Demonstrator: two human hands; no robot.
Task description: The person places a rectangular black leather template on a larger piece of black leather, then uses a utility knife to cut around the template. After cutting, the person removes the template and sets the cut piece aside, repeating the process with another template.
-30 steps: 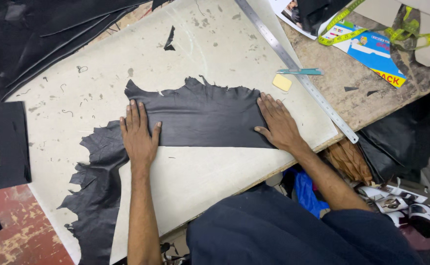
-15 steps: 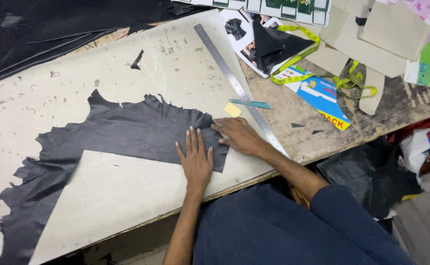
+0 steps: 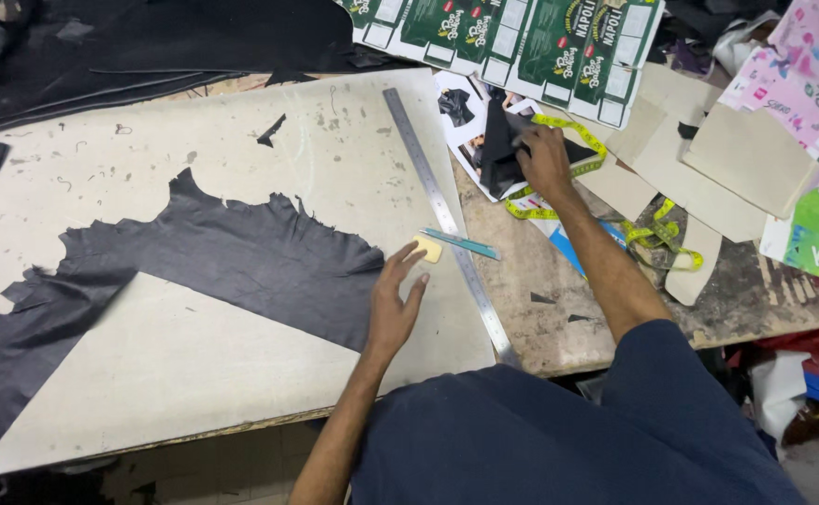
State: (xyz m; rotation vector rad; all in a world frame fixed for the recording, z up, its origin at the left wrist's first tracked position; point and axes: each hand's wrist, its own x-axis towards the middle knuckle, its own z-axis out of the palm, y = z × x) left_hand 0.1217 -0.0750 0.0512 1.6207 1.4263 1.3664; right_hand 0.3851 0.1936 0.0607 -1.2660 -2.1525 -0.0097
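Keep your left hand (image 3: pixel 394 301) flat, fingers spread, on the ragged black leather sheet (image 3: pixel 241 262) at the pale cutting board's (image 3: pixel 194 374) centre, while your right hand (image 3: pixel 542 159), at two o'clock, pinches the small black leather scrap (image 3: pixel 498 140) firmly on the bench (image 3: pixel 559 309).

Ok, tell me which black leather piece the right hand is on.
The small dark piece right of the steel ruler, under the right hand; the big ragged hide lies by the left hand.
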